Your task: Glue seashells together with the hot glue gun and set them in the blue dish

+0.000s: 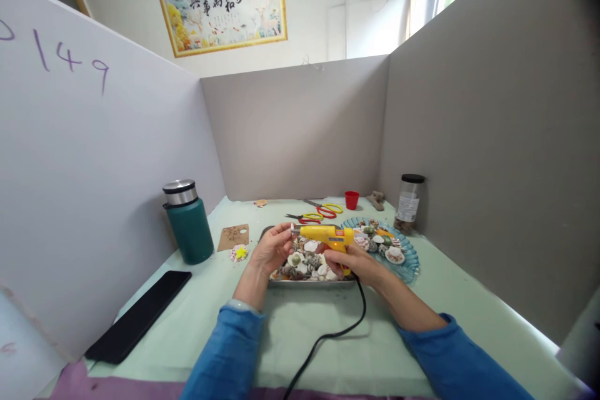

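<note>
My right hand [352, 262] is wrapped round the grip of a yellow hot glue gun [323, 234], which points left. Its nozzle meets a small whitish piece [292, 229], perhaps a shell, pinched in the fingertips of my left hand [274, 247]. That piece is too small to name surely. Below both hands lies a metal tray [309, 284] filled with mixed seashells [300, 262]. A black cord [335, 335] runs from the gun down to the front edge of the table. Left of my left hand sits a small round piece with a yellow star shape [240, 253].
On the right stand a blue glass plate [410, 262] of shells and a black-lidded jar [409, 203]. Scissors [323, 209] and a red cup [352, 200] lie behind the tray. At left are a green flask [190, 225], brown card [229, 239] and black slab [140, 315]. Grey partitions [300, 137] enclose the table.
</note>
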Available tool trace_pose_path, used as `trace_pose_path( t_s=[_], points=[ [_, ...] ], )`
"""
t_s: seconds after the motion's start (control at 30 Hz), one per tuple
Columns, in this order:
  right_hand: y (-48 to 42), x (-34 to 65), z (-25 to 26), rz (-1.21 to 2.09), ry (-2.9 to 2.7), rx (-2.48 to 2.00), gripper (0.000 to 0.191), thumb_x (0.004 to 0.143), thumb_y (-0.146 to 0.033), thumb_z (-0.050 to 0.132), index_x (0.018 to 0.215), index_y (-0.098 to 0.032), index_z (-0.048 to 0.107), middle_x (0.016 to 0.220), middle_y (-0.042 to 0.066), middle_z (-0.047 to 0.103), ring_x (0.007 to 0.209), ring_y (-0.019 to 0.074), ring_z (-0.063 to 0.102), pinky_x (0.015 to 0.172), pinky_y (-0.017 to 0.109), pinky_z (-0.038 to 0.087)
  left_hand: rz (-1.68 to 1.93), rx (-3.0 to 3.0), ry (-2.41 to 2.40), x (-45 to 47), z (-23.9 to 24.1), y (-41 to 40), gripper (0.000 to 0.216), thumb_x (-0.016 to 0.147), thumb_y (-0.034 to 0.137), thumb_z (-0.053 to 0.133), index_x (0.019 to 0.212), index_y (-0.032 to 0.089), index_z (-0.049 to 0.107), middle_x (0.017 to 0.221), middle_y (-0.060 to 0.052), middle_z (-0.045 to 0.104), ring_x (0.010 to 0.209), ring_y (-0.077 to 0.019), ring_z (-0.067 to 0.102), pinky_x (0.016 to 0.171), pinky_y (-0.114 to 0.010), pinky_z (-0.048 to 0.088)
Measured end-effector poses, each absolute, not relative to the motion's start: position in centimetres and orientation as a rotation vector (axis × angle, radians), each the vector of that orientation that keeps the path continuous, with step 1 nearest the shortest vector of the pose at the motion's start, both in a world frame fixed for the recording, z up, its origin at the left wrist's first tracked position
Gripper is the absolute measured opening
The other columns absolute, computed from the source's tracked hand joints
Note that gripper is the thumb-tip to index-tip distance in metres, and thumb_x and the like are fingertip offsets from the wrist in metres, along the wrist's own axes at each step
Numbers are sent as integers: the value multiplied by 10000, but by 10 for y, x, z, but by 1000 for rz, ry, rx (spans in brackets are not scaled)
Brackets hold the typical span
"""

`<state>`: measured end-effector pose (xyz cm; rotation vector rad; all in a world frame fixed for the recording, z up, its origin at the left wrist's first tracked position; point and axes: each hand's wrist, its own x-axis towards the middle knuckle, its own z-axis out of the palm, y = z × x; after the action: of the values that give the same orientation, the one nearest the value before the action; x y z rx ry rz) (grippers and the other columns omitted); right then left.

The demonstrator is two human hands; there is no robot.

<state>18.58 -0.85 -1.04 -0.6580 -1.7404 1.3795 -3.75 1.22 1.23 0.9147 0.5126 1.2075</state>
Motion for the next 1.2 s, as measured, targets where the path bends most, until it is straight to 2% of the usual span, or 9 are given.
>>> trace_pose_path(
  t_s=[0.73, 1.0, 1.2],
  points=[
    [-11, 185, -6, 1376, -1742, -662, 281, 847, -403, 603, 972, -151, 610, 518, -61, 471, 465, 81, 408, 481, 222, 336, 1211, 892, 522, -38, 14, 11, 346, 614, 153, 809, 916, 115, 643, 626, 19, 604, 391, -4, 402, 437, -155, 405],
    [-6, 183, -13, 1329, -1674, -678, 302, 855, -425, 585, 991, -157, 616, 501, -61, 468, 443, 82, 396, 457, 222, 323, 1166, 940, 507, -39, 10, 12, 293, 628, 152, 795, 879, 130, 646, 627, 11, 612, 378, -11, 393, 409, -161, 358],
    [-9, 185, -8, 1347, -1716, -666, 298, 829, -414, 616, 962, -148, 616, 520, -57, 486, 471, 86, 425, 483, 223, 359, 1192, 909, 510, -39, 13, 12, 315, 605, 145, 806, 877, 119, 648, 618, 13, 606, 385, -9, 398, 417, -152, 365]
  ],
)
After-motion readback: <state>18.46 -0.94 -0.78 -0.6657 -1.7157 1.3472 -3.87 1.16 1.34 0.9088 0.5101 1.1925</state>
